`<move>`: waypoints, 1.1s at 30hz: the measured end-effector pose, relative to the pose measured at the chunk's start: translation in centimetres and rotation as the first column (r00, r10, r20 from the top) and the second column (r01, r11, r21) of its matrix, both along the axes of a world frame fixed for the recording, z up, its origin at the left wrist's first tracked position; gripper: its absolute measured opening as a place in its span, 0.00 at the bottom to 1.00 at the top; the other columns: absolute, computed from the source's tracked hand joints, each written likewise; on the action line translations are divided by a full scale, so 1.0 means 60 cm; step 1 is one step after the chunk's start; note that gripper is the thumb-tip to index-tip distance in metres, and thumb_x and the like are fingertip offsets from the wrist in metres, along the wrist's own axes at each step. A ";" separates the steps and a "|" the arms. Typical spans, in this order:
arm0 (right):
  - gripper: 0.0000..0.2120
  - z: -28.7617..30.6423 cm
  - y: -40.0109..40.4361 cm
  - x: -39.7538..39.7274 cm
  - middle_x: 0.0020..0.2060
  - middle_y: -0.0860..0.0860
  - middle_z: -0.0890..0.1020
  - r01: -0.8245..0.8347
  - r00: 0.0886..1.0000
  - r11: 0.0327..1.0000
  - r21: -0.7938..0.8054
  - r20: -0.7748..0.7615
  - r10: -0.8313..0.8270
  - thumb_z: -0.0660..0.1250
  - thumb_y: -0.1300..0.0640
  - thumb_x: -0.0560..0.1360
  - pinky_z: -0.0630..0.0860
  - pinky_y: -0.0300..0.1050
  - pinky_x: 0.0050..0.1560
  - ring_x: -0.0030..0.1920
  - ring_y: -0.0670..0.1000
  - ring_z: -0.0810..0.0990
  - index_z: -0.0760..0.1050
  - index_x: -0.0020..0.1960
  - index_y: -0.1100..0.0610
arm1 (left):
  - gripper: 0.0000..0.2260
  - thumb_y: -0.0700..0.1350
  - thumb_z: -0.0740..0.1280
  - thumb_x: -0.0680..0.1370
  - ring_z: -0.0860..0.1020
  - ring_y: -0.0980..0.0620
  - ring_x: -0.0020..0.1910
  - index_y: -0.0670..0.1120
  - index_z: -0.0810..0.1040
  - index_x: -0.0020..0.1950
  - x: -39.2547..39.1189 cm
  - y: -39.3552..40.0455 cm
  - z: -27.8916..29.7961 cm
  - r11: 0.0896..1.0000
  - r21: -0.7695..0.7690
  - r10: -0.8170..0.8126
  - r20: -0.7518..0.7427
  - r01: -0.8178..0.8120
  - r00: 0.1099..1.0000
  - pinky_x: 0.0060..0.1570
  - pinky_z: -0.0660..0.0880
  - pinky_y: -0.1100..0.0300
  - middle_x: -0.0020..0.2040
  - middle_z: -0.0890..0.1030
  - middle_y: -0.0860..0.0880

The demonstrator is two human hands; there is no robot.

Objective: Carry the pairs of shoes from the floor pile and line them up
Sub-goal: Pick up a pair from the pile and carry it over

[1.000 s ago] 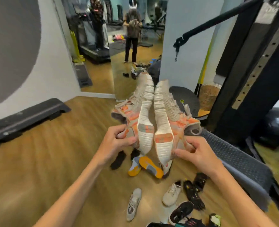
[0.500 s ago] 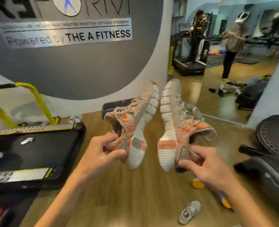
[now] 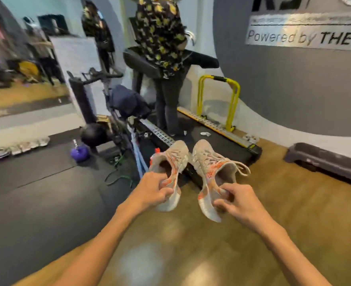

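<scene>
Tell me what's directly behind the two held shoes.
Behind the shoes lies the treadmill's dark rear end. The strip of it right behind them is hidden.

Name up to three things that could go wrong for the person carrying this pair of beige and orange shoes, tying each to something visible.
1. Each shoe is only pinched at its heel, the left shoe by the left hand, the right shoe by the right hand, so one might slip.
2. Loose laces dangle off the right shoe and could snag.
3. Cords on the dark mat and the treadmill edge ahead are possible trip hazards.
</scene>
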State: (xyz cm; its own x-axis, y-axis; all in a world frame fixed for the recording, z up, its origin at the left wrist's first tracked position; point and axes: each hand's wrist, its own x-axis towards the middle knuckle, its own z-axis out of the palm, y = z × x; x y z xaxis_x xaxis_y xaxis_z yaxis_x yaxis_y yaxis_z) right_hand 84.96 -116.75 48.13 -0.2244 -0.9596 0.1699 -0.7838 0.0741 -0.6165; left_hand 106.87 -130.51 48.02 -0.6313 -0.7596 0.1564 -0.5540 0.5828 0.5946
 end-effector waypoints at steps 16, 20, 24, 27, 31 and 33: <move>0.14 -0.001 -0.601 0.254 0.26 0.45 0.71 -0.680 0.733 0.734 0.003 -0.033 0.679 0.73 0.53 0.71 0.66 0.38 0.30 0.28 0.43 0.66 0.71 0.33 0.57 | 0.14 0.46 0.72 0.72 0.73 0.54 0.33 0.50 0.68 0.31 0.301 -0.264 -0.006 0.593 -0.061 0.788 -0.159 -0.803 0.595 0.33 0.68 0.61 0.34 0.73 0.51; 0.16 0.010 -0.705 0.366 0.25 0.41 0.72 -0.771 0.636 0.636 0.023 -0.023 0.772 0.73 0.54 0.71 0.70 0.29 0.33 0.30 0.37 0.73 0.69 0.30 0.46 | 0.14 0.44 0.71 0.72 0.74 0.47 0.34 0.42 0.70 0.33 0.384 -0.302 -0.007 0.471 -0.035 0.871 -0.137 -0.881 0.472 0.36 0.72 0.51 0.36 0.73 0.46; 0.14 0.004 -0.797 0.505 0.28 0.42 0.73 -0.827 0.560 0.560 0.052 -0.021 0.828 0.72 0.54 0.71 0.69 0.31 0.30 0.28 0.40 0.71 0.70 0.31 0.50 | 0.15 0.45 0.71 0.72 0.72 0.49 0.35 0.46 0.67 0.31 0.489 -0.360 -0.028 0.356 -0.105 0.928 -0.072 -0.928 0.365 0.33 0.67 0.55 0.35 0.72 0.49; 0.13 0.016 -0.855 0.613 0.30 0.46 0.71 -0.848 0.525 0.523 0.087 -0.010 0.851 0.70 0.56 0.71 0.66 0.33 0.28 0.29 0.43 0.66 0.69 0.32 0.56 | 0.14 0.45 0.70 0.72 0.73 0.48 0.34 0.44 0.68 0.32 0.589 -0.416 -0.027 0.331 -0.099 0.939 -0.068 -0.938 0.338 0.33 0.69 0.54 0.34 0.73 0.48; 0.14 0.042 -0.929 0.739 0.30 0.47 0.71 -0.841 0.534 0.529 0.116 0.016 0.845 0.70 0.56 0.71 0.66 0.37 0.32 0.30 0.45 0.66 0.68 0.32 0.57 | 0.12 0.46 0.70 0.72 0.74 0.45 0.36 0.42 0.71 0.34 0.724 -0.502 0.007 0.353 -0.110 0.932 -0.044 -0.929 0.359 0.37 0.71 0.52 0.35 0.74 0.47; 0.12 0.059 -0.971 0.796 0.31 0.52 0.73 -0.837 0.540 0.534 0.118 0.030 0.841 0.70 0.58 0.72 0.70 0.42 0.34 0.32 0.46 0.69 0.72 0.36 0.63 | 0.13 0.47 0.71 0.72 0.73 0.43 0.38 0.44 0.70 0.34 0.778 -0.550 0.030 0.367 -0.135 0.926 -0.044 -0.920 0.375 0.37 0.71 0.52 0.36 0.73 0.47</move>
State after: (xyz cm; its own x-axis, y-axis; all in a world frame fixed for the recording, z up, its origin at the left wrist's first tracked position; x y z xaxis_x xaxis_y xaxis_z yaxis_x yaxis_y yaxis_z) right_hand 132.69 -175.02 51.69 0.6964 -0.7160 0.0489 -0.5366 -0.5647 -0.6270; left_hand 153.56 -163.53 49.79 0.4451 -0.8489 0.2849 -0.8092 -0.2450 0.5340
